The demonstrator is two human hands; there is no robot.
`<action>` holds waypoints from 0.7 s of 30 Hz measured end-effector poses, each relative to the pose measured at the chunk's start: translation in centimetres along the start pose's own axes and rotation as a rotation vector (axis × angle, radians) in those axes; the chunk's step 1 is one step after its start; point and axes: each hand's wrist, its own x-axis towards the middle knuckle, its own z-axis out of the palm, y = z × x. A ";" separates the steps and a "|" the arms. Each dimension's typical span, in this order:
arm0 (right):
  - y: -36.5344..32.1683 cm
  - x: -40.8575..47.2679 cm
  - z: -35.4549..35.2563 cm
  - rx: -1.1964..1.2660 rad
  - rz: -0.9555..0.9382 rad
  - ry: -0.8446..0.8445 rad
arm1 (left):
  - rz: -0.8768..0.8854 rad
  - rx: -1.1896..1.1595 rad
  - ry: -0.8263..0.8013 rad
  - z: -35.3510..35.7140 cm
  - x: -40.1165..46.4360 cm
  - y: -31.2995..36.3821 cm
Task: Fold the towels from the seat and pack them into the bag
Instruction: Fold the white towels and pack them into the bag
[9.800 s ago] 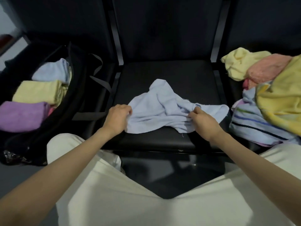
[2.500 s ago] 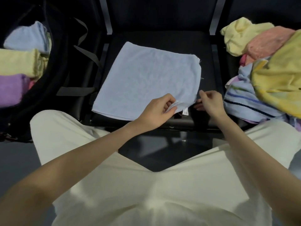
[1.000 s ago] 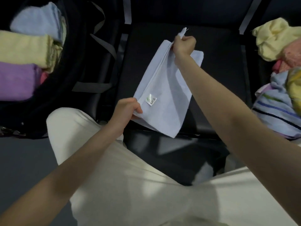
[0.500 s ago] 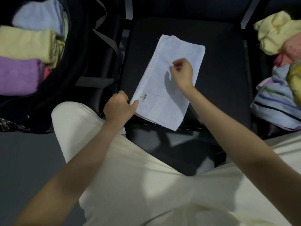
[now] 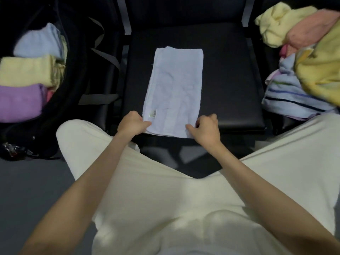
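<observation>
Now, head view: the blue towel [image 5: 174,89] lies flat on the middle seat [image 5: 230,80] as a long strip, folded in half vs. a sec ago when it hung lifted. Left hand [image 5: 131,124] and right hand [image 5: 207,128] each pinch a near corner (label beside left thumb). Probably next fold lengthwise, then into the bag [image 5: 73,89] w/ the others; pile [image 5: 303,61] waits right.

A row of black padded seats [image 5: 230,74] fills the far side, their dark backrests [image 5: 184,10] rising behind, parted by grey metal uprights [image 5: 125,13]. The floor [image 5: 33,184] on the near left is plain dull grey. Light is dim, with a soft sheen on the middle cushion's near edge.
</observation>
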 end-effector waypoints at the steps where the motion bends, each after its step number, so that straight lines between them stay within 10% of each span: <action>1: 0.2 0.0 -0.3 0.028 0.011 -0.011 | -0.002 -0.027 -0.018 0.2 -0.4 0.1; 9: 1.4 -3.1 -4.3 0.684 0.073 -0.113 | -0.029 -0.486 -0.058 0.5 -5.3 0.4; 21: -4.3 4.9 -6.4 0.895 0.114 0.079 | -0.173 -1.075 0.113 -2.4 1.0 7.4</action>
